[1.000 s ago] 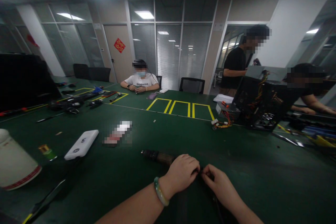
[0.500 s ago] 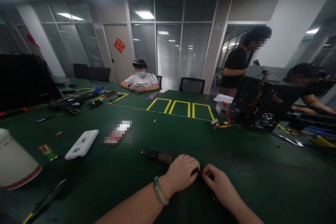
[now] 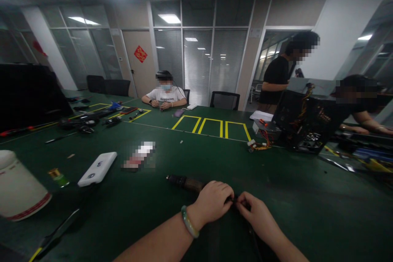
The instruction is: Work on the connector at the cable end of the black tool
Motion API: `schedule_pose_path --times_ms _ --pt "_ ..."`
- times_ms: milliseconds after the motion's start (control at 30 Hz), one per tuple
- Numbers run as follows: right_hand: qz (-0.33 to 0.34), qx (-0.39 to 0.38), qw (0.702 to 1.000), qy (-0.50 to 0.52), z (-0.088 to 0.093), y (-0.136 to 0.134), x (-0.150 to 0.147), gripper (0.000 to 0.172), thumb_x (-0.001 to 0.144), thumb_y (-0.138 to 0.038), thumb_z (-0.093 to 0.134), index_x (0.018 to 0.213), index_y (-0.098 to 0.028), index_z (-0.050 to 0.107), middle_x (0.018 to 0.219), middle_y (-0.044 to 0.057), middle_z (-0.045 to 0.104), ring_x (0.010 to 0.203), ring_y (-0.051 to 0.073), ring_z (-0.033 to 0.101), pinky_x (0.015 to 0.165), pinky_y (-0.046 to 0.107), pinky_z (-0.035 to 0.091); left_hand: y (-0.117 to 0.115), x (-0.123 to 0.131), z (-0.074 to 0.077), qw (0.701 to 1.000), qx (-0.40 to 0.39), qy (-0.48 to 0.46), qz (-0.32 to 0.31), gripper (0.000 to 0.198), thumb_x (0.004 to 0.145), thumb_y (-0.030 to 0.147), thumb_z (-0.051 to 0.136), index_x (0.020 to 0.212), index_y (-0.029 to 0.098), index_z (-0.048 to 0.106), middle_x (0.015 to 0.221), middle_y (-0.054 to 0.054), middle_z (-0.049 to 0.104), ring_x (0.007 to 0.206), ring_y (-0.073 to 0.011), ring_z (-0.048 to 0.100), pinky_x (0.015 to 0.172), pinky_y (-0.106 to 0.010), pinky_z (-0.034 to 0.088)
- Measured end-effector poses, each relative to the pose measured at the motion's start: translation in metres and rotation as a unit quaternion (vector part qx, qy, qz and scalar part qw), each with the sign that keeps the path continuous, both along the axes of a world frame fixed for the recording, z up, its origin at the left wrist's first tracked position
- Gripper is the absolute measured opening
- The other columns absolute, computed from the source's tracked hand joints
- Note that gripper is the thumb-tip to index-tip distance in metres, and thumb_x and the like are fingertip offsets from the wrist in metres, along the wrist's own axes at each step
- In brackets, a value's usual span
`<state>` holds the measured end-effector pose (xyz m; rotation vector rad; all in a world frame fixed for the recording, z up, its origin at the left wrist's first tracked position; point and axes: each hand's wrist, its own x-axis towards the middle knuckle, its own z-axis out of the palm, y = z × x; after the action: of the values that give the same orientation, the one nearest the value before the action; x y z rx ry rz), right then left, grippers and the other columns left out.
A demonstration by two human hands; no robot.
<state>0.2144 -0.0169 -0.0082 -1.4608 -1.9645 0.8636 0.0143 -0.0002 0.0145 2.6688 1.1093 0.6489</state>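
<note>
A dark, slim power tool [image 3: 192, 184], which looks like an electric screwdriver, lies on the green table with its tip to the left. My left hand [image 3: 215, 200] is closed over its rear end, which the palm hides, and a bangle circles that wrist. Close by on the right, my right hand [image 3: 253, 213] pinches a thin dark piece between thumb and forefinger, right at the left fingertips. It appears to be the end of a black cable [image 3: 253, 237] that trails toward me under the right wrist. The join between the pieces is covered by my fingers.
On the left stand a white cup [image 3: 21, 188], a small green bottle [image 3: 59, 178], a white power bank [image 3: 97, 168] and a pen-like tool [image 3: 57, 233]. A blurred-out phone-shaped object [image 3: 139, 156] lies ahead. An open computer case [image 3: 310, 123] stands at right. Other people work around the table.
Both hands keep the same hold and place. The whole view has shifted very slightly; the seated person across the table has moved their hands a little.
</note>
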Motion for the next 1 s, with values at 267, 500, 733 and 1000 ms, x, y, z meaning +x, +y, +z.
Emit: schedule_pose_path --times_ms 267,500,733,1000 --pt "-0.008 0.023 1.000 0.004 -0.0019 -0.0018 -0.0013 0.012 0.087 -0.026 0.053 0.082 -0.020 0.061 0.074 -0.002 0.065 0.070 0.015 0.060 0.062 0.024 0.041 0.0013 0.0015 -0.0033 1.000 0.006 0.000 0.007 0.008 0.086 0.022 0.061 0.093 0.020 0.058 0.095 0.000 0.064 0.093 -0.0179 0.059 0.085 -0.032 0.041" --pt "-0.018 0.040 0.999 0.023 -0.0039 -0.0031 -0.0026 0.010 0.085 -0.024 0.054 0.082 -0.019 0.062 0.071 -0.003 0.064 0.067 0.014 0.059 0.060 0.024 0.041 0.0007 0.0017 -0.0039 1.000 0.011 -0.007 0.005 0.008 0.086 0.022 0.060 0.094 0.020 0.060 0.095 -0.002 0.064 0.093 -0.0196 0.058 0.086 -0.034 0.041" --pt "-0.032 0.046 0.998 0.029 -0.0002 -0.0083 -0.0042 0.009 0.084 -0.023 0.056 0.083 -0.018 0.063 0.074 -0.001 0.066 0.070 0.015 0.061 0.063 0.024 0.043 -0.0017 0.0011 -0.0031 1.000 0.015 -0.002 -0.001 0.007 0.088 0.021 0.059 0.095 0.020 0.060 0.098 -0.001 0.064 0.095 -0.0186 0.058 0.089 -0.034 0.042" --pt "-0.039 0.051 0.998 0.031 -0.0018 -0.0096 -0.0039 0.011 0.085 -0.025 0.056 0.085 -0.018 0.065 0.076 0.000 0.067 0.071 0.015 0.062 0.063 0.023 0.044 -0.0041 0.0009 -0.0028 0.999 0.033 0.003 -0.006 0.008 0.087 0.017 0.059 0.095 0.019 0.060 0.097 -0.001 0.063 0.094 -0.0186 0.058 0.086 -0.033 0.042"
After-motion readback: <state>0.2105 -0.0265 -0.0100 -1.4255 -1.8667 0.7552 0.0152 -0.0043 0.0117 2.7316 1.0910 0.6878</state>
